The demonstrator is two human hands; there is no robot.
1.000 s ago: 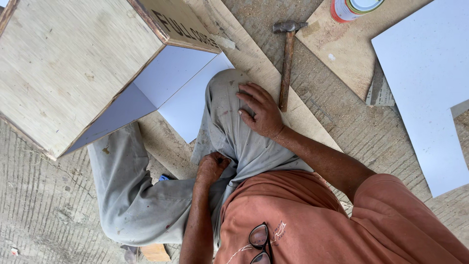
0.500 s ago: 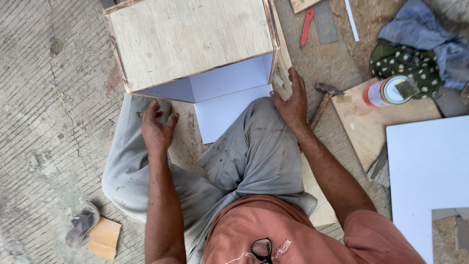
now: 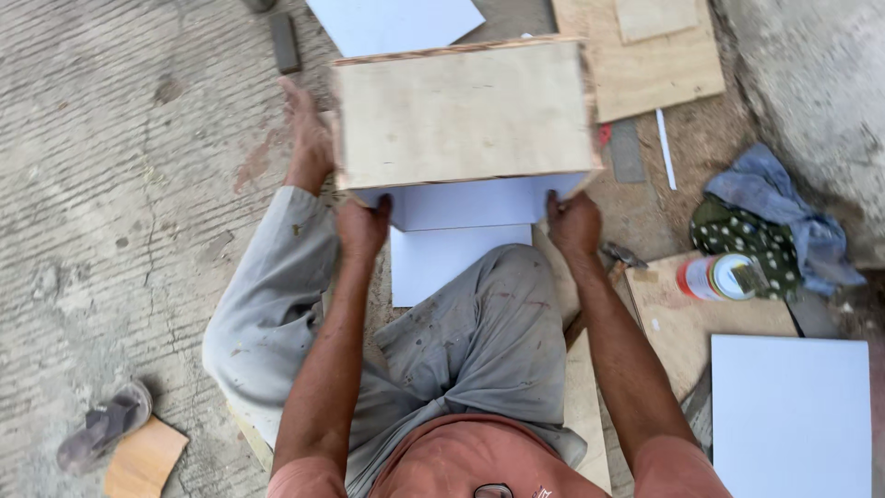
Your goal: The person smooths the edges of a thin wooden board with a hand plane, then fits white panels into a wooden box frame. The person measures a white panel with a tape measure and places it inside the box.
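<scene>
— Plywood box (image 3: 464, 112), white-lined, open side toward the lap, on the concrete floor (image 3: 111, 184). Grip?

— Left hand (image 3: 362, 226) and right hand (image 3: 573, 221) each closed on a lower front corner.

— Room?

— Bare floor leftward. Rightward crowded: red-banded round can (image 3: 717, 277) on plywood offcut (image 3: 678, 318), white panel (image 3: 791, 415) nearby.

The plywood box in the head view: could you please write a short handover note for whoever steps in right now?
Left hand: grips the near left corner of the plywood box.
Right hand: grips the near right corner.
The box sits on the ground in front of the seated person, white lining facing them, over a white sheet.
Glue can rests on a board at right.
Done and left: cannot tell from this view.
</scene>
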